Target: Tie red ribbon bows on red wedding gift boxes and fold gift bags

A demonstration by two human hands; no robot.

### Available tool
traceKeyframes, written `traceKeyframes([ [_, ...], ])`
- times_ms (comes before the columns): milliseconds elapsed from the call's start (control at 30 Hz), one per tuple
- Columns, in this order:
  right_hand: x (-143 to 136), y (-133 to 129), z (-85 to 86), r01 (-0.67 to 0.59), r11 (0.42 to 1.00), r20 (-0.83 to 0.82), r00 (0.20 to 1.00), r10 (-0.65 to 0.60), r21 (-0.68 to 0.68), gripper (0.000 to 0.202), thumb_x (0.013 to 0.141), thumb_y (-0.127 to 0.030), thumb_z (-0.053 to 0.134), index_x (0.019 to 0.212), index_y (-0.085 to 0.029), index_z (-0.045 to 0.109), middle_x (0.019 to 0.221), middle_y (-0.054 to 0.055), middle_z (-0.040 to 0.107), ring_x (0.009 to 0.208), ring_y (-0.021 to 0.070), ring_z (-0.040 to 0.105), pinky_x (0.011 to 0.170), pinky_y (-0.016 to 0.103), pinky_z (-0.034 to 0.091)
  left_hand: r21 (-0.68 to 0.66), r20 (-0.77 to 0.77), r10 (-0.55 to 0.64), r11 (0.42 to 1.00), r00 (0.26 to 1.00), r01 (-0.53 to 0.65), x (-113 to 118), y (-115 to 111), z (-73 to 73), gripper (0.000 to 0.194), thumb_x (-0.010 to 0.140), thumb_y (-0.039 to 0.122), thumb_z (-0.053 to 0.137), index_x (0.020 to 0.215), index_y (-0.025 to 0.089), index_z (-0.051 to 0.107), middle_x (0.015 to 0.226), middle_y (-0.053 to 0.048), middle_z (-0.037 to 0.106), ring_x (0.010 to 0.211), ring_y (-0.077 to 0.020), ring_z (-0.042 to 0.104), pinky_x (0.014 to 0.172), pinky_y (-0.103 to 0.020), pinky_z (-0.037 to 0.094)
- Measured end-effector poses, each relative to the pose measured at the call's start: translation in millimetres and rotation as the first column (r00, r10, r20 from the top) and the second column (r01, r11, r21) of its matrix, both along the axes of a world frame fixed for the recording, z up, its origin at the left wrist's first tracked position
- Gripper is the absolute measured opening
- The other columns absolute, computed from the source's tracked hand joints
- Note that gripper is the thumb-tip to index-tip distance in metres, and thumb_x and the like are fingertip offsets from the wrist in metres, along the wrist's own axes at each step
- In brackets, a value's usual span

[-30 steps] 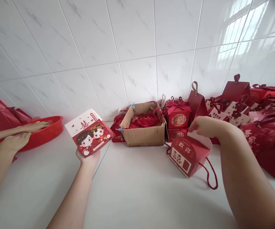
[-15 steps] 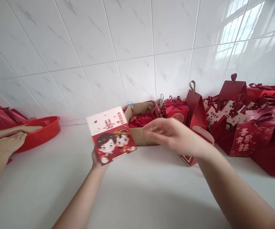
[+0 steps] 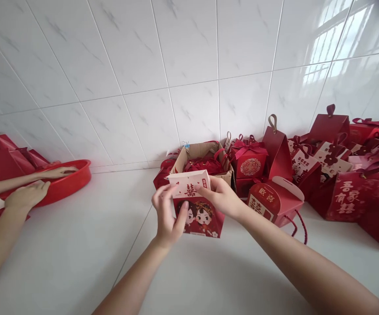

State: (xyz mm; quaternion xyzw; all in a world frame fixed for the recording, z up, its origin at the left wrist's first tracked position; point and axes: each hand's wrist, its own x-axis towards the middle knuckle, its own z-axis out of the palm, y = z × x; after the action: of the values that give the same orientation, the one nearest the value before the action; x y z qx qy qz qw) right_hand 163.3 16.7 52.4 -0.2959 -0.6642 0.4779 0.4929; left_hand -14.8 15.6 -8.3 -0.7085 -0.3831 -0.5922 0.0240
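Both hands now meet on a red-and-white gift box point(image 3: 198, 205), held upright just above the surface: the left hand point(image 3: 167, 215) pinches its left edge, the right hand point(image 3: 220, 197) its top right corner, where half a second earlier only the left held it, further left

Printed card gift box point(image 3: 198, 205), corrugated cardboard carton point(image 3: 205, 153), glossy tiles point(image 3: 189, 65)

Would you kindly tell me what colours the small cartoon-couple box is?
The small cartoon-couple cardboard box is pale pink on top, red below; head view.
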Motion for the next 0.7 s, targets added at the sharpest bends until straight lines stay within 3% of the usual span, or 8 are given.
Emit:
traceKeyframes([
  [33,1,2,-2.6,-0.054,0.995,-0.071,0.996,0.047,-0.089,0.026,0.082,-0.042,0.059,0.087,-0.016,0.060,0.084,0.005,0.068,0.081,0.0210,0.064,0.078,0.036,0.050,-0.057,0.131,0.016,0.998,0.991,-0.008,-1,1,4.2,0.048,0.082,0.032,0.061,0.128,0.028,0.048,0.126,-0.011,0.043,0.120,-0.0276,0.043,0.097,-0.042,0.040],
  [100,3,0,-11.0,-0.124,0.965,-0.176,0.981,0.084,-0.230,0.030,0.077,-0.044,0.064,0.086,-0.016,0.059,0.081,0.004,0.067,0.076,0.0207,0.065,0.076,0.035,0.051,-0.259,0.384,-0.085,0.946,0.919,0.196,-1,1,12.6,0.048,0.080,0.035,0.063,0.124,0.026,0.047,0.123,-0.010,0.050,0.114,-0.0267,0.051,0.092,-0.040,0.045],
  [167,5,-7,-23.5,-0.108,0.958,-0.226,0.973,0.047,-0.267,0.031,0.075,-0.041,0.068,0.093,-0.018,0.057,0.081,0.002,0.066,0.074,0.0194,0.064,0.075,0.034,0.051,-0.419,0.573,-0.214,0.753,0.791,0.507,1,-1,18.1,0.047,0.081,0.036,0.060,0.125,0.026,0.046,0.115,-0.009,0.059,0.101,-0.0252,0.060,0.084,-0.038,0.049],
  [233,8,-18,-37.8,-0.059,0.971,-0.271,0.963,-0.006,-0.231,0.041,0.078,-0.037,0.067,0.111,-0.025,0.047,0.086,-0.001,0.063,0.077,0.0175,0.063,0.076,0.033,0.051,-0.456,0.653,-0.284,0.593,0.703,0.663,5,-5,18.4,0.051,0.081,0.033,0.059,0.129,0.027,0.043,0.104,-0.006,0.066,0.087,-0.0230,0.065,0.075,-0.036,0.052],
  [333,12,-33,-56.2,0.007,0.986,-0.256,0.965,-0.051,-0.169,0.049,0.083,-0.036,0.061,0.122,-0.034,0.032,0.088,-0.003,0.057,0.077,0.0162,0.059,0.073,0.031,0.050,-0.457,0.565,-0.328,0.640,0.757,0.618,11,-11,10.6,0.037,0.080,0.027,0.059,0.116,0.026,0.056,0.092,-0.004,0.068,0.078,-0.0198,0.063,0.070,-0.032,0.050],
  [467,14,-39,-68.7,0.151,0.984,-0.075,0.985,-0.158,-0.090,0.026,0.084,-0.042,0.059,0.095,-0.027,0.042,0.076,-0.003,0.048,0.066,0.0149,0.050,0.061,0.027,0.043,-0.436,0.495,-0.298,0.727,0.816,0.530,13,-11,0.1,0.006,0.074,0.023,0.060,0.076,0.021,0.065,0.078,-0.002,0.064,0.072,-0.0170,0.057,0.067,-0.028,0.044],
  [567,11,-37,-72.2,0.200,0.977,-0.048,0.978,-0.203,-0.072,0.028,0.083,-0.044,0.061,0.084,-0.024,0.041,0.070,-0.004,0.041,0.060,0.0126,0.040,0.056,0.026,0.036,-0.467,0.533,-0.287,0.684,0.796,0.560,11,-7,-1.9,0.005,0.069,0.024,0.062,0.072,0.020,0.064,0.066,0.001,0.059,0.060,-0.0147,0.051,0.059,-0.027,0.040],
  [700,8,-34,-75.7,0.206,0.966,-0.088,0.971,-0.221,-0.157,0.034,0.080,-0.048,0.062,0.077,-0.022,0.040,0.063,-0.006,0.037,0.057,0.0108,0.034,0.055,0.024,0.031,-0.558,0.596,-0.242,0.561,0.766,0.612,11,0,-2.5,0.015,0.067,0.029,0.066,0.078,0.019,0.064,0.062,0.001,0.060,0.056,-0.0144,0.054,0.056,-0.026,0.040],
])
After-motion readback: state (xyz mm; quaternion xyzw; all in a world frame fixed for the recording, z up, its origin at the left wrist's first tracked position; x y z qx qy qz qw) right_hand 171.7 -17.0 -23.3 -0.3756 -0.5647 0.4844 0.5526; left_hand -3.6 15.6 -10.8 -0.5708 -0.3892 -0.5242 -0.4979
